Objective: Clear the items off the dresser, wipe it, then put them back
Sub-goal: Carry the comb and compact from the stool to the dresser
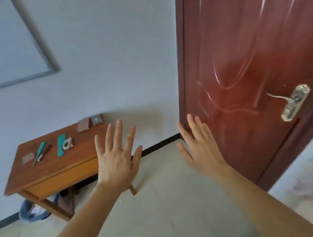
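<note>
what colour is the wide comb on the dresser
Teal green. The comb lies flat on the wooden dresser, seen best in the head view.

One wooden dresser (63, 168) is seen, with two teal combs (61, 144) laid on it, one pale hair scrunchie (68, 143), three small flat cards or boxes (83, 125) and one dark slim item, too blurred to be identified
</note>
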